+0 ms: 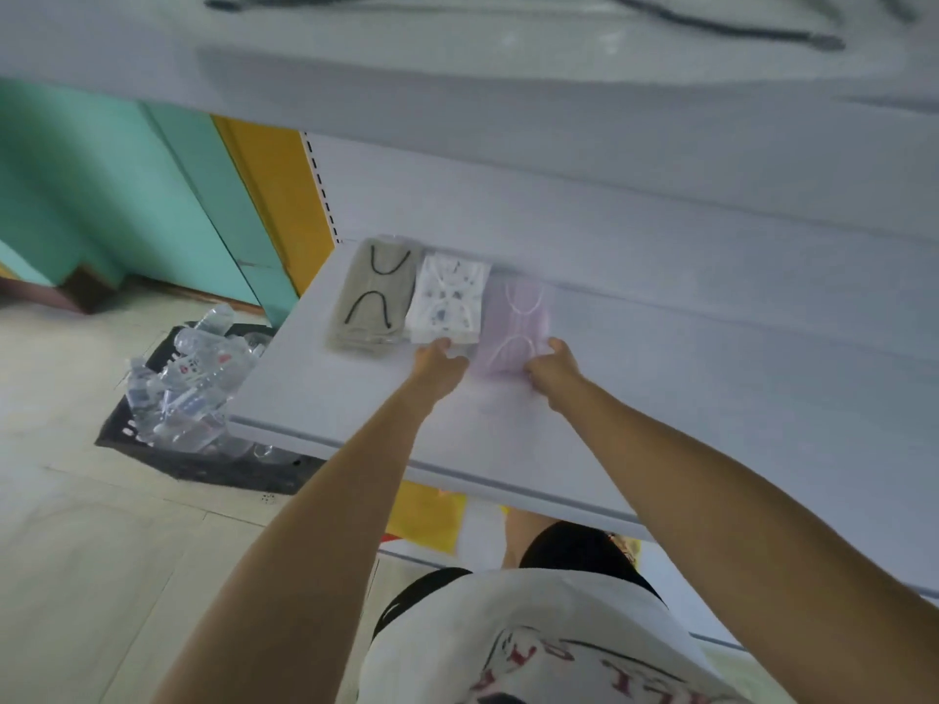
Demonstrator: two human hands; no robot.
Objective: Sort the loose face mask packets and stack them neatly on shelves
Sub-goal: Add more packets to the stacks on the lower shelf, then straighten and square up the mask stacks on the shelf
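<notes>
Three stacks of mask packets lie side by side on the white shelf we are reaching over, and all of them sit just beyond our fingertips, towards the back panel. The lilac stack, with pale ear loops showing through the wrap, lies between our two hands. Our right hand has its fingers curled in at that stack's near right corner, with the thumb lifted along its right edge, so it pinches the corner. Our left hand sits at the near left corner of the same stack. Its fingers are bent and bunched together rather than spread, and the thumb tip reaches the near edge of the white patterned stack. Motion blur keeps us from telling whether this hand grips the lilac stack or only touches it. The white patterned stack lies straight ahead of our left fingers, edge to edge with the lilac one. The grey stack, with black ear loops, is further left of those fingers, against the patterned stack. An upper shelf juts out above our hands. Down on the floor, well to the left of our left fingers, a black crate holds clear plastic bottles
</notes>
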